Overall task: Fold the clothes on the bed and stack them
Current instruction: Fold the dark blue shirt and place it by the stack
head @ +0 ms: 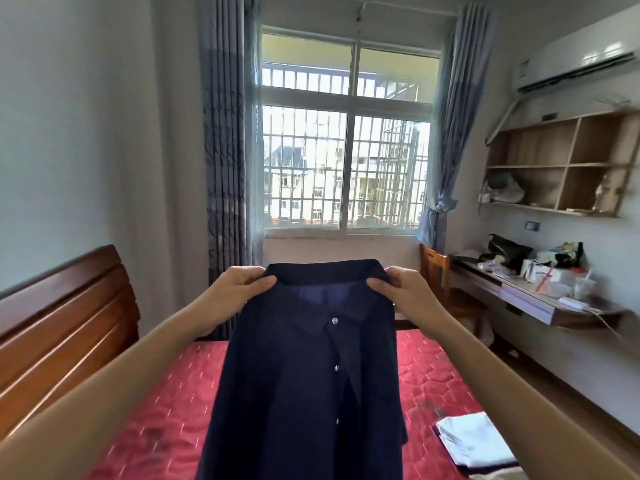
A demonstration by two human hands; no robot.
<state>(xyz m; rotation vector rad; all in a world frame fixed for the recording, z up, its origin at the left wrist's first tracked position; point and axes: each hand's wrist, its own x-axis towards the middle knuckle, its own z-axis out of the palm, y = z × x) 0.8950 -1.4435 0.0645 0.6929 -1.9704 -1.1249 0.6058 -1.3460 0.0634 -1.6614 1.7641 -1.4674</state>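
left hand (239, 284): raised in front of the window, fingers and thumb pinched together on the left shoulder of the shirt, close by the collar
right hand (398, 285): level with the left one, its grip clamped the same way on the right shoulder of the shirt, thumb on the near side of the cloth
dark navy shirt (311, 375): hangs straight down from both grips, front toward the camera, collar between the two hands, a row of small pale buttons running down below them; its lower part drops out of the bottom of the view, so its hem cannot be seen
bed (166, 410): below the hands, covered in red quilted fabric, wooden headboard off to the left of the left hand
folded clothes (474, 441): a small stack on the bed, down and to the right of the right grip, pale cloth on top with a darker piece under it
tabletop (533, 299): right of the right hand, against the wall, cluttered with bags, cups and boxes
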